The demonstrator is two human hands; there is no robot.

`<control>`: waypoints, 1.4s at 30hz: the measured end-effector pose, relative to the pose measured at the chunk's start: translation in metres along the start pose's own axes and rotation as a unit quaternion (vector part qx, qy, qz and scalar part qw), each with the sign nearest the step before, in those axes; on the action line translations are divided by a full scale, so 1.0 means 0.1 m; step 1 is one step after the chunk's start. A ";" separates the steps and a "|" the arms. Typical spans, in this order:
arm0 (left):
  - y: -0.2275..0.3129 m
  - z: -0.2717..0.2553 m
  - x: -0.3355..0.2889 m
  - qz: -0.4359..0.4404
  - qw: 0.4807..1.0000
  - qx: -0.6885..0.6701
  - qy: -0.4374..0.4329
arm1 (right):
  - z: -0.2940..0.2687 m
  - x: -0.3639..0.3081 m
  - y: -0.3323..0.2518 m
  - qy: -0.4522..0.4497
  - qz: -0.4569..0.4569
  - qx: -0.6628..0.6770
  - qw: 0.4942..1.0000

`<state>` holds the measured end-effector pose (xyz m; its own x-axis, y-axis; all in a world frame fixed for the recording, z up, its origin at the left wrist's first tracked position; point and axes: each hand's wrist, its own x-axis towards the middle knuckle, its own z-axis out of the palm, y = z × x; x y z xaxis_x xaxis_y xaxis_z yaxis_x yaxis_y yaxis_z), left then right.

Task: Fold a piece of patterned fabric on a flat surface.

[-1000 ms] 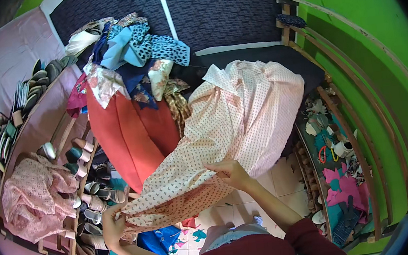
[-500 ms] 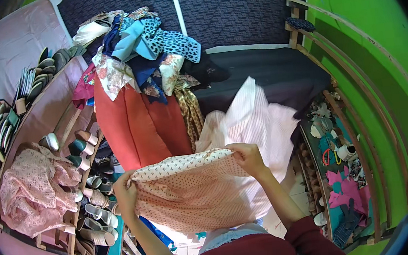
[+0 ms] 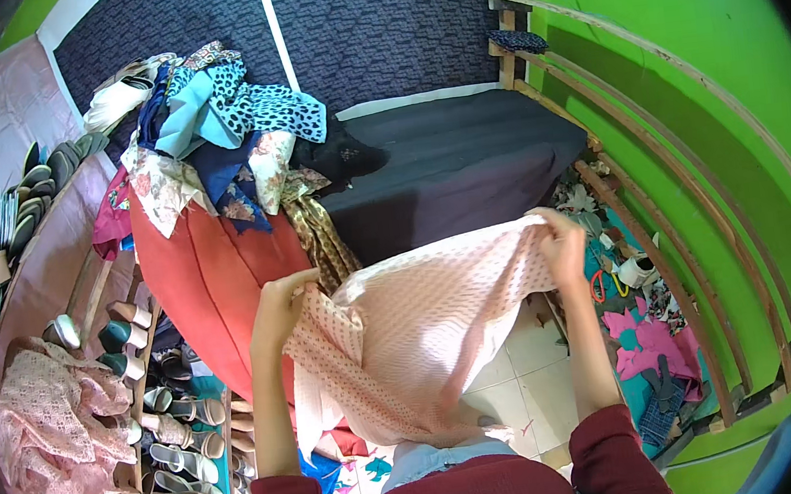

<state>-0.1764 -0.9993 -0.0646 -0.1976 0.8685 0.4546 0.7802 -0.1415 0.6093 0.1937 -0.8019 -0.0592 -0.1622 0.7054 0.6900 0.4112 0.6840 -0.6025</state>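
Observation:
A pale pink cloth with a small dark print [image 3: 422,312] hangs spread between my two hands, in front of my body. My left hand [image 3: 283,302] is closed on its upper left corner, and my right hand [image 3: 561,241] grips the upper right one. The top edge slopes up toward the right. Folds gather below my left hand, while the middle billows out above the tiled floor. Behind the cloth, a red fabric [image 3: 215,276] drapes down from a heap of patterned clothes [image 3: 209,122]. A gold patterned cloth [image 3: 323,240] hangs beside the red one.
A dark covered bench [image 3: 453,154] stands ahead. On the left, wooden racks hold several shoes [image 3: 182,462] and a pink lace cloth [image 3: 57,418]. To the right, a wooden rail [image 3: 679,285] runs beside fabric scraps [image 3: 652,345] near a green wall [image 3: 705,70].
My hands have moved apart, shifting right and raising the right side of the cloth. Its striped far part has dropped from over the bench. The whole view has shifted as well.

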 end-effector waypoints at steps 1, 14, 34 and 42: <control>-0.06 -0.01 0.03 -0.005 1.000 -0.004 0.013 | -0.08 0.05 0.08 0.023 0.008 -0.028 0.999; -0.84 -0.24 0.48 -0.040 0.992 0.078 0.090 | -1.13 0.40 1.09 0.301 0.138 -0.131 0.935; 1.34 1.12 1.37 0.113 0.993 0.001 0.042 | -0.17 0.73 0.04 -0.180 0.082 0.258 0.946; 1.70 1.62 1.28 0.159 0.987 -0.033 0.020 | 0.21 0.62 0.08 -0.272 -0.003 0.145 0.951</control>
<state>0.0271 -0.8349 -0.0081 0.0267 0.7559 0.6541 0.7667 -0.4354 0.4718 0.1684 -0.7485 -0.0298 -0.6362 0.6397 0.4313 0.1575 0.6550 -0.7391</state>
